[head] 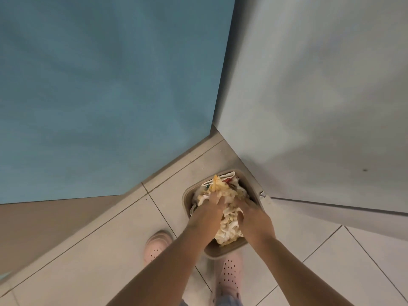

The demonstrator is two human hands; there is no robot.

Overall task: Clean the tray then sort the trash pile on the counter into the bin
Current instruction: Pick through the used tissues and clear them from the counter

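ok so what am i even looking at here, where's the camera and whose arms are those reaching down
There is no machine here. This is one picture from a wide-angle camera worn on a person's head and looking down, so the arms are the wearer's own. The left hand and right hand are both on a wad of crumpled white and yellowish paper trash that fills a tan rectangular bin. Whether the fingers grip the wad or just press it down is hard to tell. The bin stands on a pale tiled floor, in the corner between a blue wall and a white panel. Near the bottom are the wearer's pink perforated clogs.
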